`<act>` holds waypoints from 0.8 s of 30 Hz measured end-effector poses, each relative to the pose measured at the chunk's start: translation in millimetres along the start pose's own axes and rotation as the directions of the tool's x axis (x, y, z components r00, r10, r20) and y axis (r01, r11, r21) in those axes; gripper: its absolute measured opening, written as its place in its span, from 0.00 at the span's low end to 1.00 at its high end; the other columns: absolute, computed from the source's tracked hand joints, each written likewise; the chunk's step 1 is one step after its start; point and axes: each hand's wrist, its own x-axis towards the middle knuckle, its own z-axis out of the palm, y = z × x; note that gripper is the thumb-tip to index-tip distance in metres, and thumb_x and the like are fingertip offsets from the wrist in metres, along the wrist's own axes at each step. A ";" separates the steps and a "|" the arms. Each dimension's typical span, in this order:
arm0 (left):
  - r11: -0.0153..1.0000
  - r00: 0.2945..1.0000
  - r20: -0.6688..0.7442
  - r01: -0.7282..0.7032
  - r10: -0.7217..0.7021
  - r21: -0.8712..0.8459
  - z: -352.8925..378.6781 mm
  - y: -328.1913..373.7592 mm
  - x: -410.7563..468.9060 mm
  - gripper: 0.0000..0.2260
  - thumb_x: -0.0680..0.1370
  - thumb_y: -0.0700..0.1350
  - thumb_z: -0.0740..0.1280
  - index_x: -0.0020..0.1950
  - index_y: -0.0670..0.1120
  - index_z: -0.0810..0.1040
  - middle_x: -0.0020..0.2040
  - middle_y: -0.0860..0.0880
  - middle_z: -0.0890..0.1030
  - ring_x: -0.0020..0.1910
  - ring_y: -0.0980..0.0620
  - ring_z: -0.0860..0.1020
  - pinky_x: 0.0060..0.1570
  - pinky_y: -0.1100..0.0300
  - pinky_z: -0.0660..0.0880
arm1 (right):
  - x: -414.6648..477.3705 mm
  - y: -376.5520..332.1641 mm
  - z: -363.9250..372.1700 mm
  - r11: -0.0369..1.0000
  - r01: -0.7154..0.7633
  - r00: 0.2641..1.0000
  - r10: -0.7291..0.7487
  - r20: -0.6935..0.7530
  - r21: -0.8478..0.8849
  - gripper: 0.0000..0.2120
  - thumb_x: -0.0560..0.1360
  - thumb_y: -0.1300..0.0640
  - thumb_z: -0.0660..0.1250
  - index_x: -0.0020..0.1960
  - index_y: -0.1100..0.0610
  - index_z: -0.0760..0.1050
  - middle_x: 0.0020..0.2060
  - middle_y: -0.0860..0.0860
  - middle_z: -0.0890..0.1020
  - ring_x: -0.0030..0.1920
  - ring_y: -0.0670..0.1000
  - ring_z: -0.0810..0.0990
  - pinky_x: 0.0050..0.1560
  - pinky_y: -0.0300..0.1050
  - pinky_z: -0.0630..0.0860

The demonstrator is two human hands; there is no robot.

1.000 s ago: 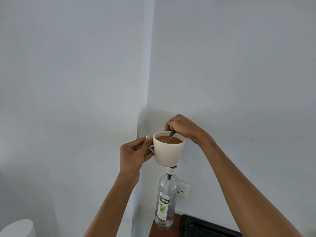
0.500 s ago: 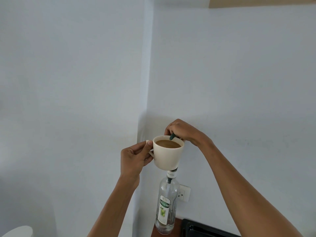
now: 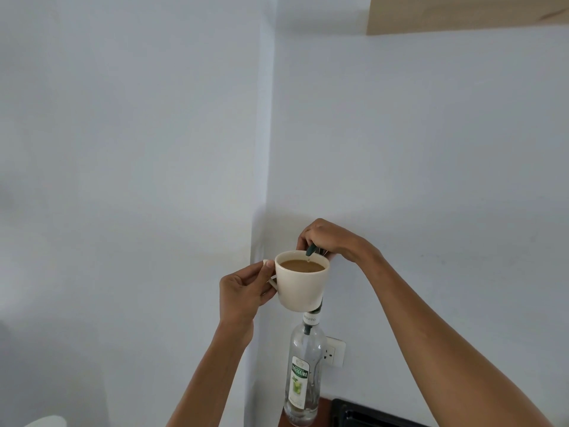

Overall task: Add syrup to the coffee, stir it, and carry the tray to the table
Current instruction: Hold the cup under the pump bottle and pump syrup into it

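Observation:
A cream cup (image 3: 300, 288) of light brown coffee (image 3: 303, 266) hangs in the air, my left hand (image 3: 243, 291) pinching its handle. Behind and below it stands a clear glass syrup bottle (image 3: 303, 374) with a green-and-white label. The cup hides the bottle's neck. Its dark green pump nozzle (image 3: 310, 250) points down over the cup's far rim, a drop at its tip. My right hand (image 3: 326, 238) is closed over the top of the pump.
White walls meet in a corner just left of the cup. A wall socket (image 3: 334, 352) sits behind the bottle. A black tray (image 3: 363, 416) lies on the brown counter (image 3: 323, 411). A wooden cabinet (image 3: 462, 13) hangs top right. Part of a white object (image 3: 46, 422) shows bottom left.
The view has tilted upward, bringing the wooden cabinet in and pushing hands, cup and bottle lower in frame. Both grips are unchanged.

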 end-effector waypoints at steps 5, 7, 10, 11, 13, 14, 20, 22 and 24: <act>1.000 1.000 0.007 -0.007 0.007 0.000 -0.6 -0.1 -0.1 0.05 0.78 0.42 0.73 0.47 0.46 0.89 0.43 0.45 0.90 0.43 0.49 0.88 0.40 0.61 0.84 | 0.1 -0.6 -0.5 1.000 -0.010 1.000 0.010 0.008 0.000 0.20 0.74 0.69 0.53 0.35 0.57 0.80 0.36 0.51 0.80 0.33 0.50 0.77 0.28 0.37 0.75; 1.000 1.000 0.006 -0.006 0.006 -0.001 -1.0 -0.5 0.4 0.04 0.77 0.42 0.73 0.47 0.46 0.89 0.43 0.45 0.90 0.43 0.48 0.89 0.40 0.61 0.84 | -0.6 0.0 -0.8 1.000 -0.009 1.000 0.009 0.003 0.009 0.20 0.74 0.69 0.53 0.35 0.57 0.80 0.36 0.51 0.80 0.33 0.51 0.77 0.28 0.37 0.75; 1.000 1.000 0.008 -0.003 0.003 -0.001 -1.6 -0.7 1.3 0.05 0.77 0.42 0.73 0.48 0.46 0.89 0.45 0.44 0.90 0.45 0.47 0.89 0.41 0.60 0.84 | -0.5 1.1 0.4 1.000 -0.007 1.000 0.007 -0.009 0.020 0.20 0.75 0.69 0.53 0.36 0.58 0.81 0.36 0.52 0.81 0.34 0.51 0.78 0.29 0.38 0.76; 1.000 1.000 0.008 -0.003 0.003 -0.001 -1.3 -0.7 1.6 0.05 0.77 0.42 0.73 0.48 0.46 0.89 0.45 0.44 0.90 0.45 0.47 0.89 0.41 0.60 0.84 | -0.6 1.5 1.2 1.000 -0.003 1.000 0.003 -0.016 0.021 0.20 0.75 0.69 0.53 0.36 0.58 0.80 0.37 0.52 0.81 0.34 0.51 0.78 0.30 0.38 0.76; 1.000 1.000 0.011 -0.008 0.008 -0.002 -0.7 -0.1 1.5 0.05 0.77 0.42 0.73 0.46 0.48 0.89 0.44 0.45 0.90 0.44 0.47 0.89 0.41 0.61 0.84 | -0.4 1.9 2.5 1.000 0.007 0.999 -0.006 -0.031 0.024 0.20 0.75 0.69 0.53 0.35 0.57 0.80 0.36 0.52 0.81 0.34 0.51 0.78 0.30 0.38 0.76; 1.000 1.000 0.012 -0.010 0.010 -0.002 -0.5 0.4 1.6 0.06 0.77 0.42 0.73 0.44 0.49 0.90 0.44 0.45 0.90 0.44 0.48 0.89 0.40 0.61 0.84 | -0.2 2.2 3.0 1.000 0.011 0.999 -0.010 -0.035 0.026 0.20 0.75 0.69 0.54 0.35 0.57 0.80 0.36 0.52 0.81 0.34 0.50 0.78 0.30 0.38 0.76; 1.000 1.000 0.026 -0.014 0.014 0.009 0.1 1.5 2.6 0.05 0.76 0.45 0.74 0.43 0.51 0.90 0.44 0.45 0.90 0.45 0.48 0.89 0.41 0.61 0.84 | 3.3 4.5 4.8 1.000 0.026 0.998 -0.025 -0.051 0.012 0.20 0.75 0.68 0.54 0.34 0.56 0.80 0.37 0.53 0.82 0.34 0.50 0.78 0.28 0.37 0.74; 1.000 0.999 0.030 -0.016 0.016 0.004 0.0 2.1 2.7 0.04 0.72 0.47 0.75 0.42 0.52 0.90 0.43 0.46 0.90 0.44 0.48 0.89 0.41 0.61 0.84 | 4.6 4.9 6.0 0.999 0.032 0.997 -0.031 -0.070 0.004 0.19 0.75 0.68 0.54 0.34 0.56 0.80 0.35 0.52 0.81 0.33 0.49 0.78 0.26 0.36 0.73; 1.000 0.999 0.033 -0.015 0.015 0.000 -0.2 1.7 3.2 0.04 0.71 0.48 0.75 0.42 0.53 0.90 0.43 0.46 0.90 0.44 0.49 0.89 0.40 0.62 0.83 | 5.3 5.7 6.7 0.999 0.036 0.996 -0.036 -0.083 0.001 0.19 0.75 0.68 0.54 0.33 0.57 0.79 0.33 0.51 0.80 0.32 0.49 0.77 0.26 0.37 0.73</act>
